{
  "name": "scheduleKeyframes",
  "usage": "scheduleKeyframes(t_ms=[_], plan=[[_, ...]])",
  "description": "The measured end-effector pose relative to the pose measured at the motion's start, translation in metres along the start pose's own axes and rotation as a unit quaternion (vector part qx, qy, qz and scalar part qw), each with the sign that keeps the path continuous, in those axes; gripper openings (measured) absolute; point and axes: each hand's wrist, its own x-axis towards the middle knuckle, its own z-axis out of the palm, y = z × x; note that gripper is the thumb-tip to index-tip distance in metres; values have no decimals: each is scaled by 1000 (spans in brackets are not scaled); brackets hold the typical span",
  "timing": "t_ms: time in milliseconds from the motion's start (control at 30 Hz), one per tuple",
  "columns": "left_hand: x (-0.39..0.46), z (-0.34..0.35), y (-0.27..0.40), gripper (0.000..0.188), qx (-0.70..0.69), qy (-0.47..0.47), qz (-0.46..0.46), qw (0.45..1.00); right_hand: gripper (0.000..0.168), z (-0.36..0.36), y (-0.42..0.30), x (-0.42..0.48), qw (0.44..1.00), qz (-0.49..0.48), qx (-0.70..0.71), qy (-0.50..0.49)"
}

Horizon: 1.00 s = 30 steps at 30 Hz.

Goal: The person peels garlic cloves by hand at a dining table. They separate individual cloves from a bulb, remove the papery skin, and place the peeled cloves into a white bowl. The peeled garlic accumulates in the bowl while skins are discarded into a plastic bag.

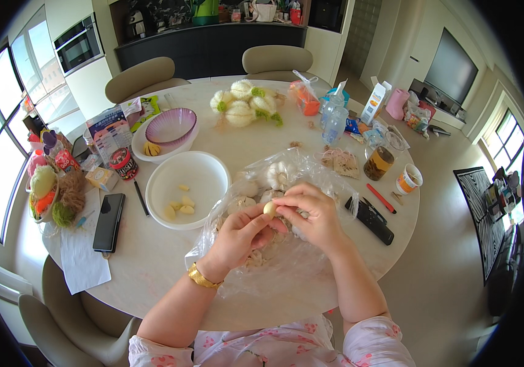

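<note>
A pale garlic clove (270, 209) is pinched between the fingertips of my left hand (243, 231). The thumb and fingers of my right hand (314, 213) meet at the clove's other side. Both hands hover over a clear plastic bag (308, 268) spread on the table. Whole garlic bulbs (277, 175) and loose papery garlic skins (256, 260) lie on and in it, partly hidden by my hands. Left of the bag stands a white plastic bowl (152, 202) with several peeled cloves (187, 209) at its bottom.
A smartphone (109, 222) and a black pen (141, 198) lie left of the bowl. On the right are a black folding knife or peeler (372, 222), a red marker (381, 198), a paper cup (409, 179) and a glass of dark liquid (378, 163). Crocheted garlic bulbs (242, 112) sit at the back.
</note>
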Motion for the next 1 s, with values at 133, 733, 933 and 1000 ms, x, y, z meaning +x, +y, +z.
scheduleKeyframes(t_ms=[133, 733, 933, 1000], plan=[[0, 3, 1, 30, -13, 18, 0, 1000, 28, -2, -1, 0, 1000, -8, 23, -15], [2, -7, -5, 22, -48, -48, -1, 998, 27, -6, 2, -1, 990, -134, 41, -15], [0, -3, -2, 25, -69, -56, -29, 996, 9, -6, -2, 0, 997, -58, 58, -6], [-1, -2, -1, 27, -70, -54, -32, 996, 8, -7, -1, 0, 997, -39, 60, -2]])
